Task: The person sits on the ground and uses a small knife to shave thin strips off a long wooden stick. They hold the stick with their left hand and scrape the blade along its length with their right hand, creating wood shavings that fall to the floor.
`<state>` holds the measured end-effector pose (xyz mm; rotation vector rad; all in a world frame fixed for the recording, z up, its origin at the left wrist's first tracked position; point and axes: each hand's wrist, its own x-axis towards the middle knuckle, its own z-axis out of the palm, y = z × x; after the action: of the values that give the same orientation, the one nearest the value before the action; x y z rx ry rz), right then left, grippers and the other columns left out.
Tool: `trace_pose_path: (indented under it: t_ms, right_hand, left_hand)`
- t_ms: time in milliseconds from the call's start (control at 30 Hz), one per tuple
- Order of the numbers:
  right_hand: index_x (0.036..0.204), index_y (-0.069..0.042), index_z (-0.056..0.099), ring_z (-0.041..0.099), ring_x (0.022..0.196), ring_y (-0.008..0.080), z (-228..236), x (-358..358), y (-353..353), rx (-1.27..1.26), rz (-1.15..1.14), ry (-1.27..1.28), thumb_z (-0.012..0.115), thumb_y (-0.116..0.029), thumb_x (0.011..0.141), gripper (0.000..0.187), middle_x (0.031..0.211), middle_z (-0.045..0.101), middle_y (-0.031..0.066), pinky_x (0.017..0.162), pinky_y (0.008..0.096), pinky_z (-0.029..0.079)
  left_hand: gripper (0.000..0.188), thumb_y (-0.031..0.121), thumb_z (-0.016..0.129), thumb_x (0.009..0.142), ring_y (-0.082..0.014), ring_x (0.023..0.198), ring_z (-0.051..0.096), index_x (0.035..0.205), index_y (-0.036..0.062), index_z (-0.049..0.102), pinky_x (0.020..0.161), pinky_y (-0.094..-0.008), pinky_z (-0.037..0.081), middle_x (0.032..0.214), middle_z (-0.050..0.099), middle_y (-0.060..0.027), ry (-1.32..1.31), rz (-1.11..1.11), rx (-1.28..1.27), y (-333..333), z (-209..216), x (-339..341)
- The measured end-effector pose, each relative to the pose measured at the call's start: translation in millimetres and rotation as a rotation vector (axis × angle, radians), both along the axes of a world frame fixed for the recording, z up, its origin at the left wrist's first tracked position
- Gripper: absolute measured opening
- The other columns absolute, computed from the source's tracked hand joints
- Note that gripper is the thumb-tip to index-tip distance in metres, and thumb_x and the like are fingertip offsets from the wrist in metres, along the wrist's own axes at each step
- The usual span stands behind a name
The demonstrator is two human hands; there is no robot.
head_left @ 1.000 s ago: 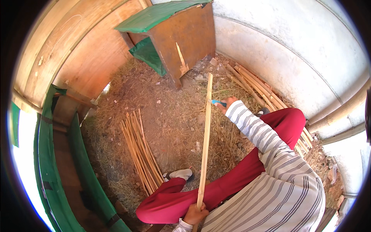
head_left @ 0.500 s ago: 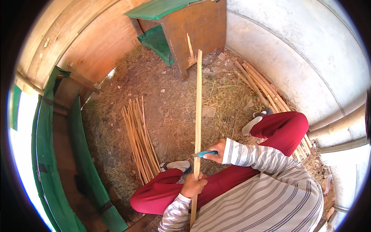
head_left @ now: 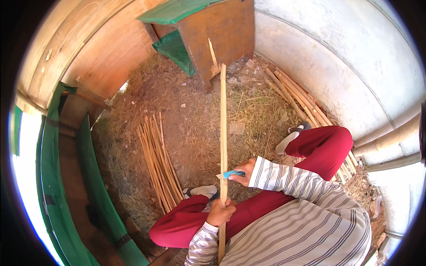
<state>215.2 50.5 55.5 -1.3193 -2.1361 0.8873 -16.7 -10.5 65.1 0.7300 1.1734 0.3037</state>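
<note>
A long pale strip of wood or split bamboo (head_left: 223, 119) stretches away from my lap across the middle of the view. My left hand (head_left: 221, 212) is wrapped round it near its lower part. In my right hand (head_left: 245, 172) is a utility knife (head_left: 233, 174) with a blue handle. Its blade lies across the strip, a short way beyond my left hand. How deep the edge sits in the wood, I cannot tell.
Beyond my left foot lies a bundle of thin sticks (head_left: 157, 164). More long sticks (head_left: 306, 97) rest along the white wall at right. A wooden cabinet (head_left: 217, 35) with green covering stands ahead, and a green-edged shelf (head_left: 84, 177) at left. Dry grass covers much of the ground.
The strip's far end has dropped a little and shifted left. My right hand with the knife has moved slightly left and away from me; my left hand keeps its grip.
</note>
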Motion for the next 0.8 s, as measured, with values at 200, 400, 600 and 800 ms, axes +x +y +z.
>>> trace_pose_path:
  t_ms: [200, 400, 600, 800]
  right_hand:
    - [0.096, -0.007, 0.074, 0.067, 0.062, 0.0325, -4.5, -1.4, 1.0, -0.002, -0.019, -0.021, 0.061, -0.042, 0.095, 0.038, 0.075, 0.068, 0.0144, 0.056, 0.0406, 0.054]
    - [0.097, -0.008, 0.074, 0.067, 0.064, 0.0314, -18.0, -2.4, 5.0, -0.09, -0.044, -0.053, 0.061, -0.042, 0.095, 0.037, 0.076, 0.069, 0.0149, 0.058, 0.0403, 0.055]
    - [0.1, -0.009, 0.076, 0.068, 0.06, 0.029, -39.1, -3.7, 8.0, -0.046, -0.041, -0.029, 0.061, -0.042, 0.095, 0.036, 0.075, 0.07, 0.0151, 0.057, 0.0409, 0.055]
    - [0.1, -0.009, 0.076, 0.067, 0.057, 0.0288, -47.3, -3.3, 16.5, -0.128, -0.081, -0.083, 0.06, -0.045, 0.095, 0.039, 0.073, 0.07, 0.0152, 0.056, 0.0403, 0.056]
  left_hand:
    - [0.031, -0.011, 0.059, 0.077, -0.0056, 0.044, 0.04, 0.079, 0.0111, 0.037, 0.036, -0.0238, 0.029, 0.062, 0.046, 0.0014, -0.05, 0.055, -0.03, -0.9, -4.0, 6.8]
    - [0.03, -0.01, 0.059, 0.078, -0.0055, 0.044, 0.04, 0.08, 0.0109, 0.038, 0.036, -0.0237, 0.028, 0.061, 0.046, 0.0014, -0.007, 0.034, -0.015, 3.6, -7.3, 9.8]
    - [0.03, -0.009, 0.059, 0.078, -0.0046, 0.043, 0.038, 0.082, 0.0118, 0.038, 0.036, -0.0234, 0.026, 0.061, 0.046, 0.0019, -0.055, 0.067, -0.076, 2.7, -17.6, 10.3]
    - [0.031, -0.009, 0.06, 0.078, -0.0044, 0.043, 0.037, 0.081, 0.0126, 0.038, 0.036, -0.0231, 0.026, 0.061, 0.045, 0.0027, -0.028, 0.069, -0.073, 1.3, -25.9, 11.4]
